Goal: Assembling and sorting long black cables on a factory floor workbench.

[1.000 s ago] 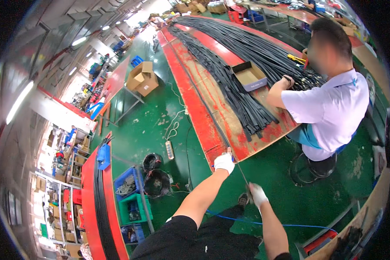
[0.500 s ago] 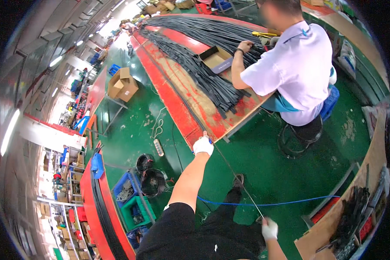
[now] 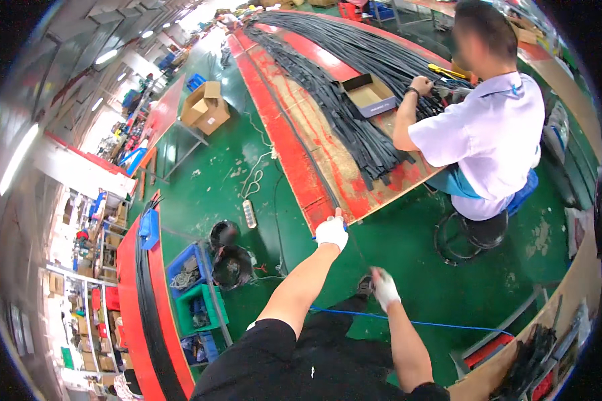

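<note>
My left hand [image 3: 332,231], in a white glove with bare fingertips, is closed at the near corner of the red table [image 3: 304,194]. Its fingers pinch the end of a long dark strip [image 3: 301,144] that runs lengthwise along the tabletop. Lower and to the right, my gloved right hand [image 3: 385,291] is held over the floor with its fingers bent together. A thin dark cord, faint and blurred, spans the short gap between the two hands, and the right fingertips appear closed on it.
Bundles of black strips [image 3: 334,100] and an open box [image 3: 368,95] lie on the table. A seated co-worker [image 3: 488,134] works at its right side. A blue hose [image 3: 415,323] crosses the floor. Black buckets [image 3: 231,266], crates [image 3: 202,309] and a power strip [image 3: 249,214] are left.
My right hand has moved up and left, much closer to my left hand, shortening the visible cord between them. My left hand stays at the table corner; the whole view has shifted slightly.
</note>
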A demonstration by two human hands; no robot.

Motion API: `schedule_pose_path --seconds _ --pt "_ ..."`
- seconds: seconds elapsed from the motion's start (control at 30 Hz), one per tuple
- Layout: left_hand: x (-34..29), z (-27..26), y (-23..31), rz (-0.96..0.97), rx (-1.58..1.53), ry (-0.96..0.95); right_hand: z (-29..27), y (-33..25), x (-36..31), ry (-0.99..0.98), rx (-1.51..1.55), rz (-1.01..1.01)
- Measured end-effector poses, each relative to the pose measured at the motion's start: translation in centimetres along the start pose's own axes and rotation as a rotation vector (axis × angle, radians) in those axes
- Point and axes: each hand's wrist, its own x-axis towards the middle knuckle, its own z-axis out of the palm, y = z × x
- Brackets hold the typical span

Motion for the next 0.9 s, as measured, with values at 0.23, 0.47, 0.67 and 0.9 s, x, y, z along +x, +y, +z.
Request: schedule_pose_path --seconds 0.23,0.47,0.67,0.9 --pt "1.3 1.8 -2.1 -0.089 0.064 0.105 0.1 3.3 -4.9 0.153 -0.433 -0.136" --pt "0.6 2.9 -0.6 -0.110 0.076 0.032 -13.8 16.8 -26.4 0.369 -0.848 -0.010" --pt "0.0 2.9 0.8 -0.035 -0.014 0.049 -21.2 22.2 -32.6 0.430 -0.740 0.069" --pt "-0.5 2.3 -0.4 -0.035 -0.043 0.050 -4.9 1.5 -6.6 -0.176 -0.079 0.162"
